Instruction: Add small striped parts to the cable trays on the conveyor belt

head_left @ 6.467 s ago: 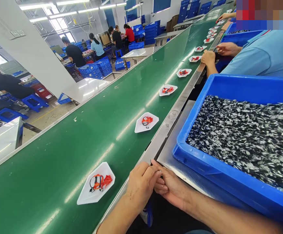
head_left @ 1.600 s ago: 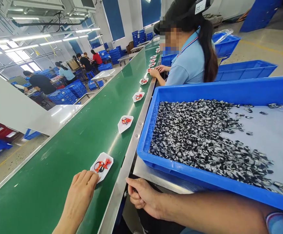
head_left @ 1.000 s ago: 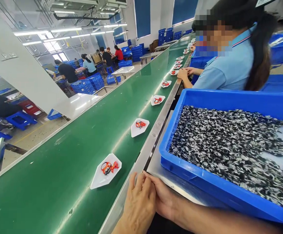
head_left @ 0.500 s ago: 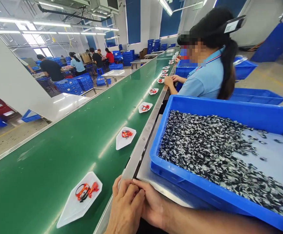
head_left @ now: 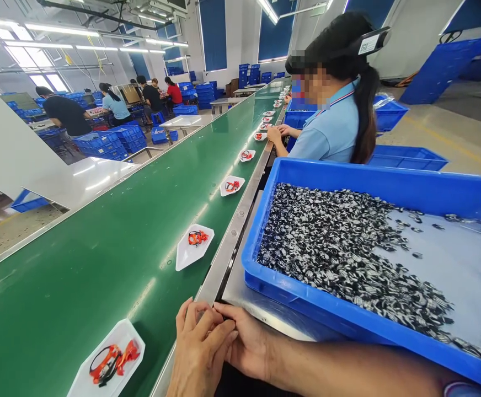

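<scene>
My left hand (head_left: 201, 347) and my right hand (head_left: 246, 342) meet at the metal edge rail (head_left: 234, 237) of the conveyor, low in the view. Both are closed with bent fingers, and their fingertips come together. Anything pinched between them is hidden by the fingers. Left of my hands, a white tray (head_left: 131, 332) rides on the green conveyor belt (head_left: 112, 248), bearing red-orange pieces with a black loop (head_left: 107, 364). To the right stands a blue bin (head_left: 290, 295) with many small black-and-white striped parts (head_left: 340, 248).
Farther up the belt, more white trays (head_left: 188, 257) with red pieces sit in a line. A co-worker in a light blue shirt (head_left: 333, 129) sits beyond the bin, hands at the rail. Blue crates (head_left: 100, 144) and other people are at the back left.
The nearest tray has shifted down and left, partly out of the frame. The view has turned slightly right, showing more of the bin. My hands stay together at the rail.
</scene>
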Tool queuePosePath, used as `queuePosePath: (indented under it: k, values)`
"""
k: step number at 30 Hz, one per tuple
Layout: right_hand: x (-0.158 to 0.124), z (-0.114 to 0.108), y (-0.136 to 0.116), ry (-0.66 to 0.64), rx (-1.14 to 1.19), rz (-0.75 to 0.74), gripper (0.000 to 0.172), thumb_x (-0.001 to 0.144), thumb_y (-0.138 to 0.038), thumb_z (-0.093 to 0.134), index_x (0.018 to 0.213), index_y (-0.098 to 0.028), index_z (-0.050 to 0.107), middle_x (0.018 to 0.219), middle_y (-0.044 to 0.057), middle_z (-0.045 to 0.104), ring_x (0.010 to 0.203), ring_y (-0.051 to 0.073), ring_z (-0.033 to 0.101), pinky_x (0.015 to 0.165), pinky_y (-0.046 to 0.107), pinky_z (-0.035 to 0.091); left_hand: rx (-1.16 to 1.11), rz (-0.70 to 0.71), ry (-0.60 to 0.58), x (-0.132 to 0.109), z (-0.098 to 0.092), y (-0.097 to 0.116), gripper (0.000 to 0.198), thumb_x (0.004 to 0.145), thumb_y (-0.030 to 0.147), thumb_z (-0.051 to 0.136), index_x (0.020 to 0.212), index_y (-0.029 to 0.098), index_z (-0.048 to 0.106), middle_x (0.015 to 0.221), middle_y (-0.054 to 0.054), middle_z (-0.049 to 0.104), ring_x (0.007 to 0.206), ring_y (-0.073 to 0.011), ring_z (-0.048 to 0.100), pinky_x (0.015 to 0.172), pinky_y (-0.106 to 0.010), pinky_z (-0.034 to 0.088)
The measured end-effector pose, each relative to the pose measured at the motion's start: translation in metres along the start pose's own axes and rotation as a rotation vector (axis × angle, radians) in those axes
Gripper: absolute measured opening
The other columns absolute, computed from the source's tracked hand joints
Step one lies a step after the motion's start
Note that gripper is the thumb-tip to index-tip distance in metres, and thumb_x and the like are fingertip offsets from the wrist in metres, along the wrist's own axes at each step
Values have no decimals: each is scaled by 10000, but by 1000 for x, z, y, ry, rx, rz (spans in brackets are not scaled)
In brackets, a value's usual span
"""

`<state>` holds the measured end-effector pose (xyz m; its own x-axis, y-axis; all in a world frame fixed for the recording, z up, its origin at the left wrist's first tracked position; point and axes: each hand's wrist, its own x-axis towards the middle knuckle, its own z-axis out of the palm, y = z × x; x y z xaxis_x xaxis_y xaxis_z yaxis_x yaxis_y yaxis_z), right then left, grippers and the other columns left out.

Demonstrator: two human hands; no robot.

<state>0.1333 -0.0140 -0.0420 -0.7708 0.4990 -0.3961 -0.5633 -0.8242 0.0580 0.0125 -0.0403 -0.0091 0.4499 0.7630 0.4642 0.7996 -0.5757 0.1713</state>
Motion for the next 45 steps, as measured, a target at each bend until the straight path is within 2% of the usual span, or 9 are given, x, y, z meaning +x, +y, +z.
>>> queuePosePath:
  k: [10,17,23,27,32,35,38,41,45]
  values:
    - [-1,3,-1,73,-113,-50,187,792,-208,549,883,-52,596,693,28,576,546,74,528,535,177,426,-337,-340,-124,1,-3,9,169,864,284,472,932,274,626,839,-5,612,874,-159,485,762,-329,416]
    - [0,2,-2,51,-153,-4,202,810,-217,512,916,-60,581,693,15,559,502,57,481,534,181,418,-506,-420,-135,2,-4,2,150,818,375,538,864,306,663,842,-2,616,866,-166,501,747,-317,448]
    - [-1,2,-3,25,-230,14,136,784,-225,512,726,-102,521,598,-9,461,454,62,408,411,165,265,-745,-726,-73,3,-15,3,259,824,447,486,910,230,600,846,0,627,761,-130,576,685,-233,481]
    - [-2,1,-3,38,-248,4,158,804,-243,493,718,-111,504,599,-8,446,447,60,381,419,170,221,-469,-873,28,6,-35,-12,348,780,545,481,858,222,583,769,33,629,708,-120,589,624,-181,456]
    - [-3,4,-3,86,-253,3,181,832,-247,465,711,-115,491,591,-6,433,449,68,374,433,174,220,87,-621,39,3,-52,-50,372,838,516,376,872,240,622,795,13,651,691,-139,588,620,-227,433]
    - [-4,6,-3,88,-263,-4,184,833,-248,465,707,-116,486,591,-7,427,452,67,369,434,173,214,343,-394,-71,-3,-54,-67,377,894,389,291,893,212,624,803,-24,641,695,-157,562,614,-261,396]
    - [-4,5,-3,71,-275,-9,183,828,-255,478,709,-116,487,598,-6,428,461,67,374,436,173,219,465,-292,-225,-7,-57,-73,327,899,320,318,872,208,625,773,-32,608,699,-163,526,626,-279,352]
    - [-3,3,-2,72,-276,-10,186,820,-264,499,707,-116,492,596,-6,432,463,66,377,432,169,229,550,-288,-290,-5,-67,-64,271,882,296,375,791,199,611,695,-33,547,692,-182,479,612,-298,305]
    - [0,-1,2,78,-263,-53,183,803,-263,535,704,-111,515,609,7,475,495,81,429,467,186,317,456,-160,-213,0,-61,-22,174,861,213,420,846,201,593,703,-25,520,686,-174,444,610,-297,302]
